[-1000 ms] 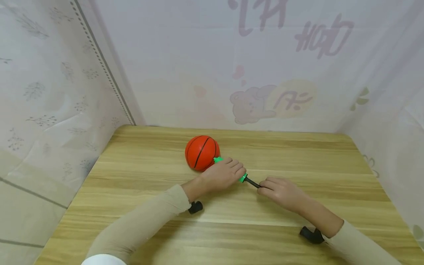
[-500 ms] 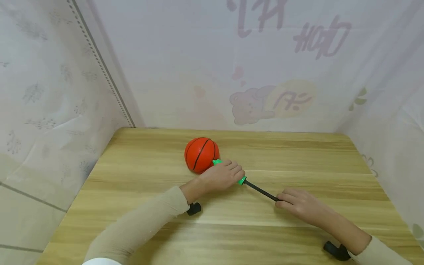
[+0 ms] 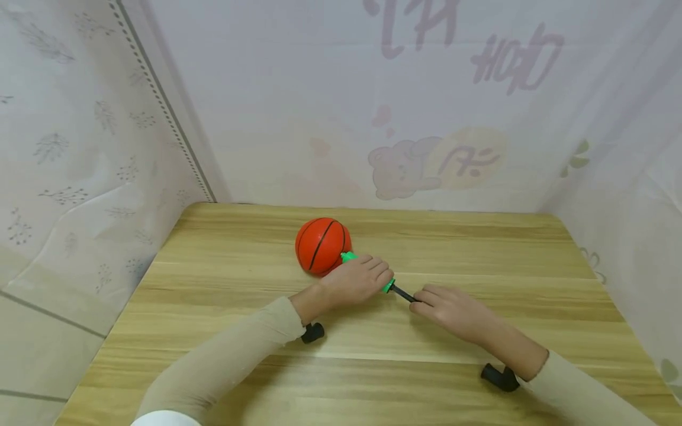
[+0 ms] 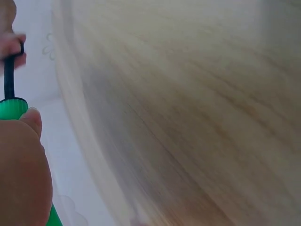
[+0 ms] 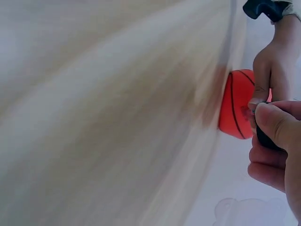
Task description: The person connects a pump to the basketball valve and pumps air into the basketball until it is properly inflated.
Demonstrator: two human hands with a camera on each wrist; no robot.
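Observation:
A small orange-red basketball [image 3: 321,245] lies on the wooden table, its lower right side partly behind my left hand [image 3: 356,281]. That hand grips the green barrel of a ball pump [image 3: 388,286], whose front end meets the ball; the exact joint is hidden. A short stretch of black rod [image 3: 404,294] shows between my hands. My right hand [image 3: 453,310] holds the pump's black handle [image 5: 268,140], thumb and curled fingers around it in the right wrist view. In the left wrist view the barrel's ribbed green cap [image 4: 13,108] sticks out past my thumb.
The wooden table [image 3: 240,248] reaches back to a printed curtain [image 3: 298,118], with more curtain at both sides. Black camera mounts [image 3: 313,332] sit under my wrists, close above the tabletop.
My right hand drew the pump rod out toward the lower right, then pushed it back in toward the barrel. My left hand and the basketball stayed almost in place.

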